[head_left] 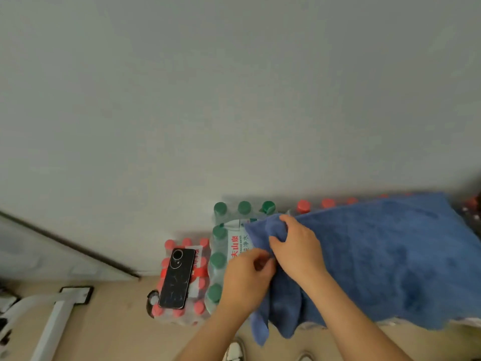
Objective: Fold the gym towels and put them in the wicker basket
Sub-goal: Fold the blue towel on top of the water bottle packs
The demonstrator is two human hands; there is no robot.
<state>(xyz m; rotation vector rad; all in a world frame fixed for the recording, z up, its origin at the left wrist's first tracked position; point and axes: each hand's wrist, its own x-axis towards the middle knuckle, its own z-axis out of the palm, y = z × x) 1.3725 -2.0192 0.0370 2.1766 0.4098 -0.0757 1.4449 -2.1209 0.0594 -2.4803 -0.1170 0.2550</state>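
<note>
Both hands are clamped on the towel [390,256], my left hand [247,277] and right hand [296,248] bunching its left edge, which I judge starts a fold, since it lies spread flat over the bottle packs [220,259] as a makeshift table; I see no basket in view.

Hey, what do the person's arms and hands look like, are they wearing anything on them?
Both forearms are bare, with no sleeves in view. The left hand and right hand wear no gloves, and no rings, watch or bracelet show.
</note>
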